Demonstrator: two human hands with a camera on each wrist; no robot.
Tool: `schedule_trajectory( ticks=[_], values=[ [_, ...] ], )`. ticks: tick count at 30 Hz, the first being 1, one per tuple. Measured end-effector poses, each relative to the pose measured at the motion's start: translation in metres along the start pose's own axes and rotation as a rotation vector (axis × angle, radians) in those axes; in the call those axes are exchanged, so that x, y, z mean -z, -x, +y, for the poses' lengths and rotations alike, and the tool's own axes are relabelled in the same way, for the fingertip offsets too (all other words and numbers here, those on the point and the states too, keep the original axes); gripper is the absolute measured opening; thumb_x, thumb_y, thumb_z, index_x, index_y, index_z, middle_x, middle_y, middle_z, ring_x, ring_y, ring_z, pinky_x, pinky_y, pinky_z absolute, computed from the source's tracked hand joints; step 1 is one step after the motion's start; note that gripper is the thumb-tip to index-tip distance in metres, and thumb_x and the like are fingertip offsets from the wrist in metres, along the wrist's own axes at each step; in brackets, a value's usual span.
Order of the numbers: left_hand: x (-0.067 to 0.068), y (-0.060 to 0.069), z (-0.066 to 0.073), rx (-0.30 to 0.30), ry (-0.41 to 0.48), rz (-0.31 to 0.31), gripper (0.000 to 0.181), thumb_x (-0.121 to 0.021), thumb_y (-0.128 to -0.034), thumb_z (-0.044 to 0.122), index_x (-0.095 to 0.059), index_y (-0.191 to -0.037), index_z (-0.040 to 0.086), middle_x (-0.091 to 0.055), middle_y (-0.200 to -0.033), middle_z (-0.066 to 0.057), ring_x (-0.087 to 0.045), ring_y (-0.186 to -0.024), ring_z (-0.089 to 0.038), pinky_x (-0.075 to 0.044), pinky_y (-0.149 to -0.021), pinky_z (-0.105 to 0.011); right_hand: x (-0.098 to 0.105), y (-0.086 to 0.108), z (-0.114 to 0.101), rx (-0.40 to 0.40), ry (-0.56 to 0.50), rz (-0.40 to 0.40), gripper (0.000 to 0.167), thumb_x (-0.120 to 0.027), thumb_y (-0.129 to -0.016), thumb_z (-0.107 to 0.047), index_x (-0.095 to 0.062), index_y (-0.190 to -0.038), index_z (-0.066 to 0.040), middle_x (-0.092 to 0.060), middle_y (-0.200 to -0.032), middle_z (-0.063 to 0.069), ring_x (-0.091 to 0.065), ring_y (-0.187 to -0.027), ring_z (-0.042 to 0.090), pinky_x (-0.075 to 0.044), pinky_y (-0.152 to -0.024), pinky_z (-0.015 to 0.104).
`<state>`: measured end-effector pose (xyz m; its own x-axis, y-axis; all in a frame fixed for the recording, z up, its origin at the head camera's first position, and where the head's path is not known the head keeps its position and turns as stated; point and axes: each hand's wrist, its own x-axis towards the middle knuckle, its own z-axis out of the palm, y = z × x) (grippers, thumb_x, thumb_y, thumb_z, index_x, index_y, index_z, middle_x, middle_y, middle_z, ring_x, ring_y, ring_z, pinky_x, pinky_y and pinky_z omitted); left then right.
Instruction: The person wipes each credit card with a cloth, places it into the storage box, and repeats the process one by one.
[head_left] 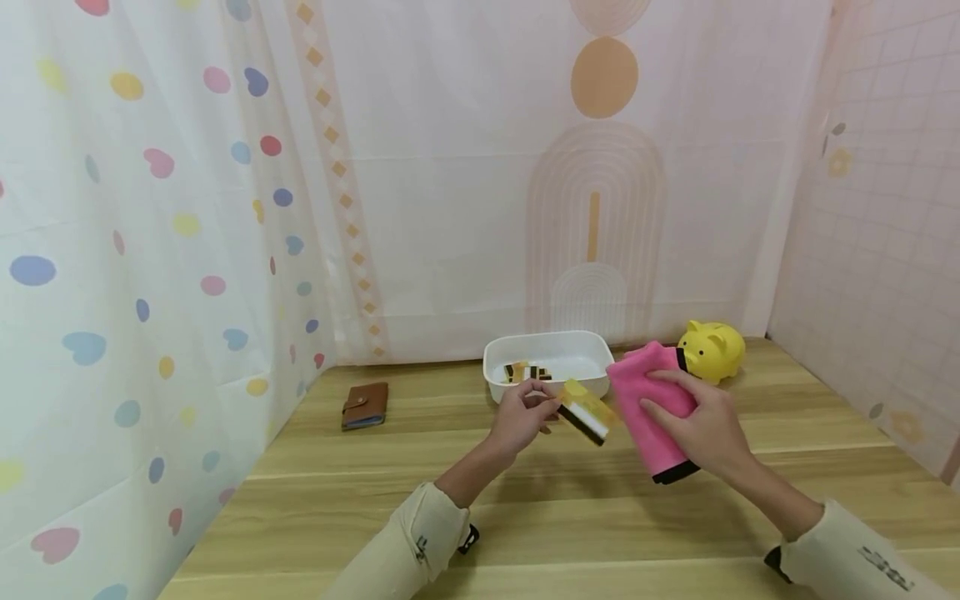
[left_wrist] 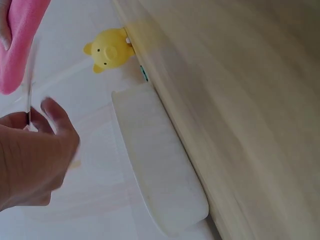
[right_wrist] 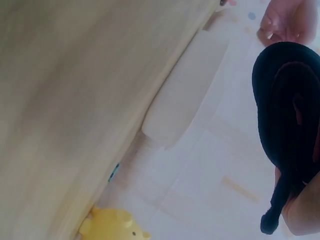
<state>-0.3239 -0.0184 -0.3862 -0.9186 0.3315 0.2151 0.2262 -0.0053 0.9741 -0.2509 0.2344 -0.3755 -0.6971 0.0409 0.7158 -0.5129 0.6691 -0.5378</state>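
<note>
Between thumb and fingers, my left hand (head_left: 521, 414) pinches a yellow card (head_left: 587, 410) with a black stripe and a white strip, held in the air by one end. In the left wrist view the card (left_wrist: 30, 90) shows edge-on. My right hand (head_left: 708, 423) grips a folded pink cloth (head_left: 651, 400) with black edging, raised just right of the card. Seen from the right wrist, the cloth's dark folded end (right_wrist: 285, 105) hides most of that hand. Whether card and cloth touch, I cannot tell.
Behind my hands stands a white bin (head_left: 577, 343) with several similar cards (head_left: 527, 372) inside. A yellow piggy bank (head_left: 712, 350) is at the back right, beyond the cloth. On the left of the wooden table (head_left: 360, 517) lies a brown wallet (head_left: 365, 406). Curtains hang behind and beside the table.
</note>
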Motion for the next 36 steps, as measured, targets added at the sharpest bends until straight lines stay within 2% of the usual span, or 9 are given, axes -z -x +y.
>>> schedule_trajectory(
  ticks=[5,10,14,17,22,25,29,33,36],
  values=[
    [0.002,-0.002,-0.009,-0.015,-0.024,-0.011,0.018,-0.064,-0.0952,0.002,-0.064,-0.113,-0.001,-0.071,-0.092,-0.007,-0.063,-0.072,-0.01,-0.049,-0.057,-0.026,-0.006,0.002,-0.002,0.031,-0.037,-0.007,0.032,-0.082,-0.079,-0.005,-0.07,-0.108,-0.005,-0.071,-0.095,0.015,-0.059,-0.062,0.011,-0.051,-0.05,0.027],
    [0.001,-0.002,-0.008,-0.025,-0.011,-0.029,0.03,-0.061,-0.0958,-0.002,-0.062,-0.125,-0.004,-0.069,-0.098,-0.013,-0.063,-0.074,-0.01,-0.056,-0.065,-0.027,-0.005,-0.001,-0.005,0.041,-0.039,0.004,0.032,-0.083,-0.079,-0.004,-0.069,-0.107,-0.006,-0.071,-0.095,0.014,-0.059,-0.063,0.011,-0.052,-0.051,0.026],
    [0.001,-0.003,-0.007,0.002,0.035,-0.038,0.033,-0.057,-0.0964,-0.006,-0.059,-0.129,-0.008,-0.065,-0.097,-0.013,-0.063,-0.076,-0.01,-0.058,-0.071,-0.027,-0.003,-0.005,-0.007,0.041,-0.051,0.029,0.031,-0.083,-0.079,-0.004,-0.07,-0.107,-0.005,-0.071,-0.094,0.015,-0.06,-0.063,0.011,-0.052,-0.051,0.024],
    [0.001,-0.004,-0.007,0.032,0.084,-0.031,0.031,-0.056,-0.0961,-0.008,-0.057,-0.127,-0.011,-0.061,-0.095,-0.01,-0.063,-0.076,-0.011,-0.058,-0.075,-0.029,-0.002,-0.007,-0.011,0.039,-0.065,0.048,0.031,-0.082,-0.079,-0.003,-0.07,-0.107,-0.004,-0.071,-0.094,0.016,-0.06,-0.063,0.01,-0.051,-0.051,0.023],
    [0.0,-0.004,-0.009,0.083,0.163,-0.036,0.017,-0.059,-0.094,-0.008,-0.056,-0.111,-0.008,-0.059,-0.089,-0.008,-0.066,-0.075,-0.014,-0.059,-0.081,-0.037,-0.008,-0.007,-0.019,0.019,-0.096,0.018,0.031,-0.082,-0.08,-0.006,-0.07,-0.108,-0.005,-0.071,-0.095,0.015,-0.06,-0.064,0.013,-0.052,-0.051,0.025],
    [-0.001,-0.002,-0.009,0.102,0.212,-0.074,0.011,-0.06,-0.0923,-0.008,-0.056,-0.103,-0.008,-0.062,-0.089,-0.012,-0.069,-0.077,-0.018,-0.059,-0.079,-0.036,-0.014,-0.005,-0.024,-0.009,-0.104,-0.016,0.031,-0.082,-0.082,-0.01,-0.069,-0.111,-0.006,-0.07,-0.096,0.015,-0.061,-0.065,0.015,-0.052,-0.051,0.026],
    [-0.002,0.001,-0.008,0.112,0.26,-0.155,0.009,-0.058,-0.0902,-0.008,-0.056,-0.098,-0.008,-0.066,-0.093,-0.016,-0.071,-0.08,-0.022,-0.059,-0.078,-0.034,-0.022,-0.005,-0.028,-0.046,-0.091,-0.048,0.032,-0.08,-0.085,-0.016,-0.069,-0.113,-0.008,-0.07,-0.098,0.015,-0.06,-0.066,0.017,-0.051,-0.051,0.027],
    [-0.001,0.001,-0.005,0.109,0.265,-0.185,0.007,-0.057,-0.0913,-0.008,-0.055,-0.097,-0.004,-0.065,-0.09,-0.013,-0.072,-0.08,-0.022,-0.06,-0.075,-0.033,-0.029,-0.009,-0.029,-0.05,-0.081,-0.062,0.031,-0.08,-0.085,-0.017,-0.07,-0.113,-0.009,-0.07,-0.098,0.015,-0.059,-0.065,0.018,-0.05,-0.051,0.027],
    [0.002,-0.001,-0.001,0.088,0.202,-0.163,0.006,-0.059,-0.0921,-0.004,-0.055,-0.094,0.0,-0.066,-0.085,-0.009,-0.071,-0.078,-0.019,-0.057,-0.065,-0.028,-0.032,-0.014,-0.029,-0.028,-0.073,-0.059,0.031,-0.081,-0.084,-0.016,-0.07,-0.112,-0.009,-0.071,-0.097,0.015,-0.059,-0.065,0.018,-0.05,-0.051,0.027]
  ],
)
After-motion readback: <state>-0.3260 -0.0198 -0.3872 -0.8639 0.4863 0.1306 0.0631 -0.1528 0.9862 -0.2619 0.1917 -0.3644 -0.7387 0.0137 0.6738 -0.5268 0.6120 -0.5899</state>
